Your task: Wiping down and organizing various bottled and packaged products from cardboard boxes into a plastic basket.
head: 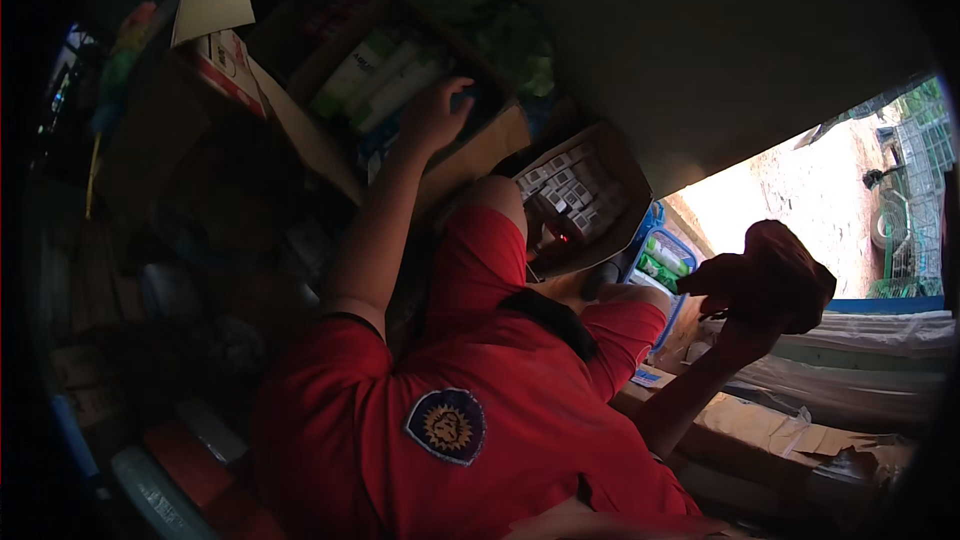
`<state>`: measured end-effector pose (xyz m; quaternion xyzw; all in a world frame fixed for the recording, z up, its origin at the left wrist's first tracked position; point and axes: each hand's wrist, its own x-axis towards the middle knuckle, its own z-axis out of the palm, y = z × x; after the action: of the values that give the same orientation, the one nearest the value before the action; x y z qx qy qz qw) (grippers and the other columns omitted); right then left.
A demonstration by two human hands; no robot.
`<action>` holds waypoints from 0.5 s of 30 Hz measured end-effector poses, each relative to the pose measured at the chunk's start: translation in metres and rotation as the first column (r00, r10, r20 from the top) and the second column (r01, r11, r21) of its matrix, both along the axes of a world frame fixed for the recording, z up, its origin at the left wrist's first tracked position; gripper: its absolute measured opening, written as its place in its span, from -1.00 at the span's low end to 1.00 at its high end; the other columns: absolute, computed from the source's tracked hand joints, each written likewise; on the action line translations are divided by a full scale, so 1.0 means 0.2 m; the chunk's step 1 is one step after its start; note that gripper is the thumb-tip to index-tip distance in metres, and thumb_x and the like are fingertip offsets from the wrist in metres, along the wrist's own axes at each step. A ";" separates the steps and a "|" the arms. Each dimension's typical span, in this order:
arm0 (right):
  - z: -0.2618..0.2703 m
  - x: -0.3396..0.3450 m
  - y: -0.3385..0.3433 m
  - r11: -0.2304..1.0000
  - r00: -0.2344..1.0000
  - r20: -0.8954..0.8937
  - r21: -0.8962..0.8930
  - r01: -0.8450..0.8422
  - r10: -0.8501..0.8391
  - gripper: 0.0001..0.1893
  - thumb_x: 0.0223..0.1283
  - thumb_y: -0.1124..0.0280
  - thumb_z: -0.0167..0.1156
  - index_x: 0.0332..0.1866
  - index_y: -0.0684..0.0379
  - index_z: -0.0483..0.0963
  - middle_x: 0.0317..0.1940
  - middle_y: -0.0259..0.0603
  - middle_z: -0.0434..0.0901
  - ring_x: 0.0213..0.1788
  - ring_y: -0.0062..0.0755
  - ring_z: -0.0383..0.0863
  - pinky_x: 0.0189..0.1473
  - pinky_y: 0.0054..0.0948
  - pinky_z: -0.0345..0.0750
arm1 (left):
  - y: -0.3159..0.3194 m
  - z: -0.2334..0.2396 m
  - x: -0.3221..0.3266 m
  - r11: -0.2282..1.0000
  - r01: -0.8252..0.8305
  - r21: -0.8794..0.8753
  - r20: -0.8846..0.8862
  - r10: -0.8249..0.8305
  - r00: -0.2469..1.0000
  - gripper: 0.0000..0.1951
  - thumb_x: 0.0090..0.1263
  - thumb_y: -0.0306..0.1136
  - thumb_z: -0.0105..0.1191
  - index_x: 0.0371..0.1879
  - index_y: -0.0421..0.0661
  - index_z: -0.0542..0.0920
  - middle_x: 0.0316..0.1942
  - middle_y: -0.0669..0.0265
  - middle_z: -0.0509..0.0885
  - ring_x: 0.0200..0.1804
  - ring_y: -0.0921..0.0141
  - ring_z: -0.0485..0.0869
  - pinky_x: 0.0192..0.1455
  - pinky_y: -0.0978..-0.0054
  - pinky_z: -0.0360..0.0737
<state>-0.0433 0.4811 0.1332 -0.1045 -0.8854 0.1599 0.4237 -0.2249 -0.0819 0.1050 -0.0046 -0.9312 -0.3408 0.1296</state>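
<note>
My left hand reaches over an open cardboard box, thumb and fingers apart, with nothing seen in it. White-and-green packs lie inside that box, just beyond the hand; some bear writing. Off to the right, my right hand is raised and grips a crumpled dark reddish cloth, which hides most of the fingers. Between my two arms, near my knees, a second cardboard box holds several rows of small white boxes. A small red light glows in it.
A blue plastic basket with green-and-white packs stands beside my leg. A tall carton flap rises at upper left, near a multicoloured duster. Plastic-wrapped goods line the right side. Bright ground and wire cages show through an opening.
</note>
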 end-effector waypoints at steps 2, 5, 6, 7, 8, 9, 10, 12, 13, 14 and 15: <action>0.02 0.02 0.00 0.999 0.999 -0.014 -0.007 0.037 -0.037 -0.34 0.08 0.33 0.44 0.29 0.31 0.40 0.05 -0.10 0.65 0.07 -0.28 0.61 0.15 -0.35 0.57 | -0.20 -0.18 -0.03 0.962 -0.148 -0.229 0.184 0.192 0.964 -0.56 0.36 -0.22 0.14 0.22 0.03 0.56 0.08 0.09 0.67 0.15 0.10 0.63 0.20 0.14 0.55; 0.08 0.02 -0.04 0.982 0.982 -0.043 0.051 0.184 -0.182 -0.18 0.07 0.11 0.44 0.39 0.31 0.29 0.24 -0.02 0.53 0.29 -0.20 0.53 0.34 -0.21 0.45 | -0.34 -0.44 -0.03 0.936 -0.193 -0.293 0.325 0.288 0.901 -0.54 0.37 -0.23 0.12 0.27 0.01 0.51 0.12 0.06 0.63 0.21 0.07 0.58 0.26 0.14 0.52; 0.07 0.02 -0.03 0.987 0.985 -0.073 -0.049 0.152 -0.155 -0.22 0.12 0.12 0.38 0.38 0.31 0.29 0.24 -0.03 0.51 0.30 -0.20 0.50 0.35 -0.21 0.43 | -0.37 -0.49 -0.04 0.936 -0.195 -0.291 0.322 0.288 0.902 -0.54 0.37 -0.23 0.12 0.27 0.01 0.51 0.12 0.06 0.63 0.21 0.07 0.58 0.26 0.14 0.52; 0.08 0.03 -0.02 0.982 0.986 -0.106 -0.146 0.116 -0.132 -0.27 0.18 0.12 0.32 0.37 0.31 0.28 0.24 -0.04 0.49 0.31 -0.21 0.48 0.37 -0.21 0.41 | -0.38 -0.53 -0.06 0.928 -0.306 -0.211 0.271 0.357 0.894 -0.53 0.38 -0.22 0.10 0.28 0.00 0.50 0.16 0.04 0.60 0.24 0.05 0.55 0.29 0.14 0.50; 0.08 0.03 -0.01 0.968 0.984 -0.142 -0.238 0.075 -0.111 -0.32 0.23 0.12 0.26 0.36 0.30 0.28 0.24 -0.05 0.47 0.32 -0.22 0.46 0.38 -0.21 0.39 | -0.41 -0.56 -0.08 0.904 -0.409 -0.122 0.227 0.427 0.875 -0.52 0.40 -0.22 0.08 0.30 0.00 0.48 0.20 0.01 0.57 0.27 0.03 0.52 0.31 0.13 0.48; 0.08 0.04 0.03 0.947 0.980 -0.175 -0.318 0.036 -0.096 -0.36 0.28 0.12 0.20 0.35 0.30 0.28 0.24 -0.06 0.45 0.32 -0.23 0.44 0.40 -0.21 0.37 | -0.43 -0.59 -0.12 0.908 -0.404 -0.110 0.233 0.419 0.878 -0.52 0.40 -0.22 0.08 0.30 0.00 0.48 0.20 0.01 0.57 0.27 0.03 0.52 0.31 0.13 0.48; 0.08 0.05 0.07 0.918 0.975 -0.209 -0.395 -0.011 -0.078 -0.40 0.34 0.12 0.14 0.33 0.30 0.28 0.25 -0.08 0.43 0.33 -0.23 0.42 0.41 -0.22 0.35 | -0.47 -0.60 -0.17 0.901 -0.428 -0.065 0.282 0.428 0.859 -0.52 0.40 -0.22 0.07 0.31 0.00 0.47 0.22 -0.01 0.54 0.29 0.02 0.51 0.33 0.13 0.47; 0.10 0.08 0.19 0.842 0.958 -0.283 -0.528 -0.108 -0.054 -0.48 0.44 0.13 0.02 0.31 0.29 0.27 0.25 -0.10 0.39 0.35 -0.25 0.38 0.44 -0.22 0.31 | -0.49 -0.65 -0.28 0.873 -0.488 -0.020 0.285 0.473 0.834 -0.53 0.43 -0.23 0.03 0.32 0.01 0.46 0.25 -0.02 0.51 0.29 0.02 0.51 0.35 0.11 0.45; 0.07 0.02 0.17 0.834 0.960 -0.276 -0.539 -0.117 -0.044 -0.48 0.44 0.13 0.02 0.31 0.29 0.27 0.25 -0.10 0.39 0.35 -0.25 0.38 0.44 -0.22 0.31 | -0.60 -0.66 -0.28 0.865 -0.501 -0.034 0.285 0.488 0.825 -0.53 0.43 -0.23 0.03 0.32 0.01 0.46 0.25 -0.02 0.51 0.29 0.02 0.51 0.35 0.11 0.45; 0.04 -0.03 0.14 0.853 0.969 -0.246 -0.510 -0.111 -0.021 -0.49 0.44 0.14 0.02 0.30 0.29 0.28 0.24 -0.10 0.40 0.34 -0.25 0.39 0.43 -0.22 0.31 | -0.73 -0.67 -0.29 0.808 -0.589 -0.034 0.208 0.582 0.786 -0.52 0.42 -0.23 0.04 0.33 0.02 0.45 0.25 -0.01 0.51 0.30 0.02 0.50 0.36 0.12 0.45; 0.02 -0.07 0.12 0.877 0.975 -0.221 -0.471 -0.097 -0.011 -0.50 0.44 0.14 0.02 0.30 0.29 0.28 0.23 -0.10 0.40 0.34 -0.25 0.39 0.43 -0.22 0.32 | -0.82 -0.68 -0.32 0.752 -0.659 -0.015 0.131 0.655 0.744 -0.51 0.40 -0.23 0.05 0.34 0.03 0.44 0.26 0.00 0.51 0.31 0.02 0.49 0.36 0.13 0.44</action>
<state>-0.0579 0.5053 0.1364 -0.1681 -0.7690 0.3936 0.4749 -0.2898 -0.2449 -0.0318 0.3472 -0.8739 -0.2881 0.1811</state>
